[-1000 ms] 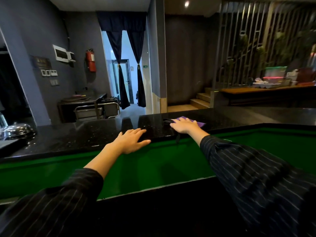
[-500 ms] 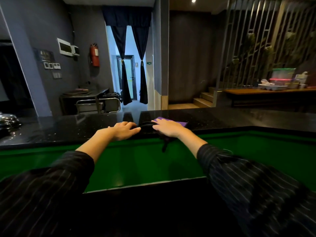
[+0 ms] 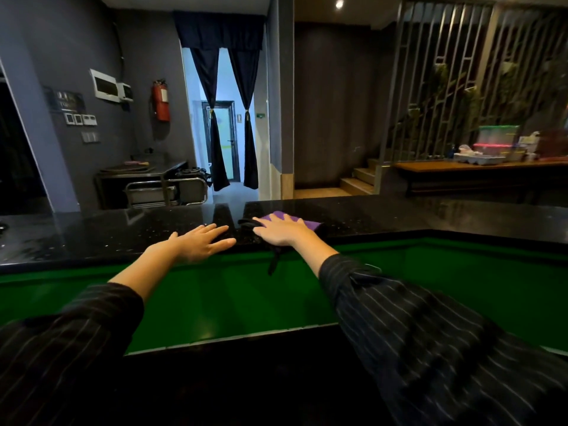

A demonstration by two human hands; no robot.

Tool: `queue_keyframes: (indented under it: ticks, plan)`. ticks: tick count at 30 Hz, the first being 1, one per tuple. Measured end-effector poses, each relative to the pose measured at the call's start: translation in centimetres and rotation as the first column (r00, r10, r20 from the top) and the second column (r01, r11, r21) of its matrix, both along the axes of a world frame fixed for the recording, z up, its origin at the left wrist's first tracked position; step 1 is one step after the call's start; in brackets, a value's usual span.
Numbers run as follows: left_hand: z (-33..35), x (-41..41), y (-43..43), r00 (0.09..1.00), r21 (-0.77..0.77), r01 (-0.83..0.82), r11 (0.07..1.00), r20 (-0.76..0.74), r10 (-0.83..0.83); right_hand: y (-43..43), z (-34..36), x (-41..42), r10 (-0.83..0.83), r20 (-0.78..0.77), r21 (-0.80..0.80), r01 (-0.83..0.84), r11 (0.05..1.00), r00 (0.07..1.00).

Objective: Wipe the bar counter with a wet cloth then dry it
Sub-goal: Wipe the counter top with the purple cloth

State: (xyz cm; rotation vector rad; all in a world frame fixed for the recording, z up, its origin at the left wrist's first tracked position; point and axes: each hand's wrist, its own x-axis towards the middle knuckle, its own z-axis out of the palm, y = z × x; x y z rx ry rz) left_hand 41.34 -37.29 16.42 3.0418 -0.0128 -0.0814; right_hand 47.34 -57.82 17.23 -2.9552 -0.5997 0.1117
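Note:
A black speckled bar counter (image 3: 399,219) runs across the middle of the view, with a green panel (image 3: 239,296) below its near edge. My right hand (image 3: 282,230) presses flat with spread fingers on a purple cloth (image 3: 302,221) lying on the counter. A dark strip of cloth (image 3: 275,256) hangs over the counter's near edge under that hand. To its left, my left hand (image 3: 199,244) rests flat on the counter, fingers straight, holding nothing.
A metal trolley (image 3: 166,189) and a dark side table stand beyond the counter at the left. A fire extinguisher (image 3: 161,101) hangs on the grey wall. At the right, a wooden table (image 3: 479,167) carries plastic containers, with steps beside it.
My right hand slid the purple cloth leftward along the counter over the last second. My left hand curled at the counter edge, then flattened again just left of the cloth.

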Motion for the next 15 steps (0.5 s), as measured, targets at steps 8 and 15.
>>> queue_keyframes:
  ticks: [8,15]
  plan:
    - [0.0,0.4,0.2,1.000,-0.035,0.024,0.999,-0.003,-0.024,-7.6,0.4,5.7,-0.146,-0.065,0.017,0.148,0.989,0.987]
    - [0.1,1.7,0.4,0.999,-0.046,0.047,0.998,0.014,-0.047,-4.7,0.8,11.3,-0.283,-0.087,0.010,0.285,0.958,0.955]
